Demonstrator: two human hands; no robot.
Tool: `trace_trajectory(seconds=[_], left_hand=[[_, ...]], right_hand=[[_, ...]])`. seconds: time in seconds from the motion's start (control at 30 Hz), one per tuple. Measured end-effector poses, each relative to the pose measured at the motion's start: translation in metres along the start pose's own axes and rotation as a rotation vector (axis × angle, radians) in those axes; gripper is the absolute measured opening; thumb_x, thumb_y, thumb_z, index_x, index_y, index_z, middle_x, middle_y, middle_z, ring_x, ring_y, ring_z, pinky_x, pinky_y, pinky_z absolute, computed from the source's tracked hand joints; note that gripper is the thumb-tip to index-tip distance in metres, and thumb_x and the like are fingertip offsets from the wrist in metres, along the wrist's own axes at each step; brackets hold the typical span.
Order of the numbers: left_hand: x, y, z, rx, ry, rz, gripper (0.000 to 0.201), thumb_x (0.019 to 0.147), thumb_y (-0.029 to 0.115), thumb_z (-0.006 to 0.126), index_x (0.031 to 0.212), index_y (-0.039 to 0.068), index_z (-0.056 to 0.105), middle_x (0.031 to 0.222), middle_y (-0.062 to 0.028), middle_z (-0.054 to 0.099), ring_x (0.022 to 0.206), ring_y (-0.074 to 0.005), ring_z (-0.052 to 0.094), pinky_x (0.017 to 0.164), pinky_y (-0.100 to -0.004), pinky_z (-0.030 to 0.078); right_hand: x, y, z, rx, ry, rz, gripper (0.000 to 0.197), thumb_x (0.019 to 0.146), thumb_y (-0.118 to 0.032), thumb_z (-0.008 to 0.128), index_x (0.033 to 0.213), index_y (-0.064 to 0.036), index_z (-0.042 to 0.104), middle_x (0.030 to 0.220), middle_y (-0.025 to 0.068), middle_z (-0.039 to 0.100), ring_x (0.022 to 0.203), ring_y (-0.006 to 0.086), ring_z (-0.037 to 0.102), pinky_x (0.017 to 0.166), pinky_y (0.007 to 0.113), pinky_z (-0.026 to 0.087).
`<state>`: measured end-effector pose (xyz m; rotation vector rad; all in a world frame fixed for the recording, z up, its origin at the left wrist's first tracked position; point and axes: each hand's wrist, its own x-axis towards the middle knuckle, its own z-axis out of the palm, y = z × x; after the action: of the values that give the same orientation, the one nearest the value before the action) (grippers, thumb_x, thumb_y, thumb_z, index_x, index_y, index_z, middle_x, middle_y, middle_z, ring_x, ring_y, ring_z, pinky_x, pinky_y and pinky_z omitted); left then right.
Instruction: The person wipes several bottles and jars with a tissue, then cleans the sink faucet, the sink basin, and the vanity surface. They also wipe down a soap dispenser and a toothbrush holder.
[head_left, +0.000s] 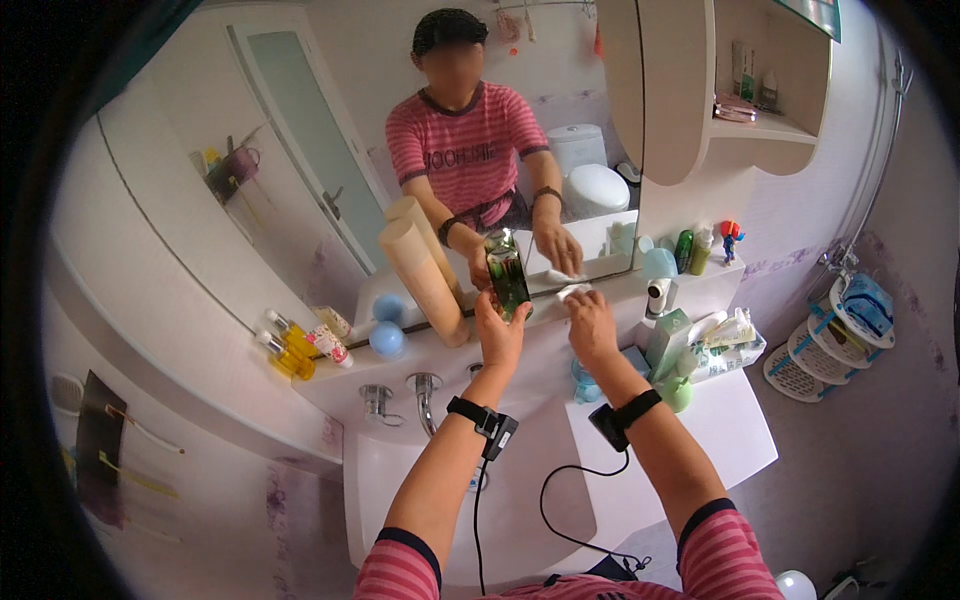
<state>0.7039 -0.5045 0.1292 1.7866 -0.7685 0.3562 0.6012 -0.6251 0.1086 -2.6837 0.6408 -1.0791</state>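
Left hand (502,338): grip is wrapped around the lower part of a shiny dark green container (514,288), held up right by the mirror (570,100).
Right hand (594,325): grip looks pinched narrow on a white thing (573,292). Tissue or cloth maybe, can't really tell.
Dark green container: in the hand, near the ledge (543,312). Can't see if its bottom touches, and the reflection kinda swallows the top. I'd say this one's mid-handling, not set down yet.
White thing: looks apart from the container, can't tell if it's touching the ledge.
Ledge: cream cylinder (425,285), blue round thing (387,341) and yellow bottles (285,350) all sit out of hand. Whether any are already dealt with, no clue.
Bench (705,455): green box (667,345) and light green pump bottle (678,388) stand there, neither being handled.
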Motion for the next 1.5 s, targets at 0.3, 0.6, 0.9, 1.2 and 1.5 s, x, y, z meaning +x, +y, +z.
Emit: trace_trajectory(seconds=[0.3,0.6,0.9,1.2,1.5], left_hand=[[-0.020,-0.007,-0.010,-0.013,0.006,0.058,0.065,0.072,0.008,0.071,0.126,-0.002,0.036,0.114,-0.0201,0.046,0.105,-0.0336,0.048,0.093,-0.0389,0.040],[-0.062,-0.006,-0.039,0.177,-0.198,0.200,0.062,0.074,-0.006,0.053,0.131,-0.002,0.031,0.127,-0.0232,0.041,0.117,-0.0385,0.041,0.101,-0.0421,0.033],[-0.067,-0.008,-0.074,0.208,-0.353,0.192,0.059,0.077,-0.013,0.041,0.133,0.000,0.032,0.132,-0.0205,0.040,0.125,-0.0351,0.037,0.104,-0.0391,0.032],[-0.069,-0.011,-0.073,0.368,-0.349,0.184,0.060,0.074,-0.009,0.045,0.133,-0.001,0.032,0.136,-0.0180,0.036,0.131,-0.0300,0.031,0.109,-0.0452,0.021],[-0.065,-0.008,-0.071,0.465,-0.356,0.194,0.062,0.074,-0.008,0.046,0.134,-0.001,0.031,0.134,-0.0169,0.040,0.129,-0.0276,0.034,0.109,-0.0460,0.020]], right_hand=[[-0.044,-0.010,-0.004,0.271,0.218,-0.087,0.023,0.070,0.001,0.056,0.091,-0.0041,0.064,0.109,0.0075,0.060,0.098,0.0279,0.053,0.083,0.036,0.046],[-0.046,-0.058,0.022,0.583,0.293,0.255,0.011,0.075,-0.004,0.064,0.086,-0.0038,0.061,0.094,0.0132,0.060,0.083,0.0335,0.060,0.073,0.038,0.049],[-0.071,-0.056,0.016,0.739,0.082,0.208,0.033,0.071,0.002,0.058,0.103,-0.0055,0.063,0.098,0.0152,0.063,0.083,0.0290,0.062,0.072,0.034,0.050],[-0.028,0.037,0.033,0.993,0.656,1.046,0.039,0.083,-0.006,0.054,0.121,0.0030,0.053,0.104,0.0113,0.060,0.089,0.0174,0.058,0.077,0.027,0.046],[-0.045,-0.021,0.020,0.510,0.303,0.127,0.035,0.076,0.002,0.058,0.111,-0.0061,0.059,0.109,0.0145,0.054,0.099,0.0302,0.054,0.086,0.036,0.045]])
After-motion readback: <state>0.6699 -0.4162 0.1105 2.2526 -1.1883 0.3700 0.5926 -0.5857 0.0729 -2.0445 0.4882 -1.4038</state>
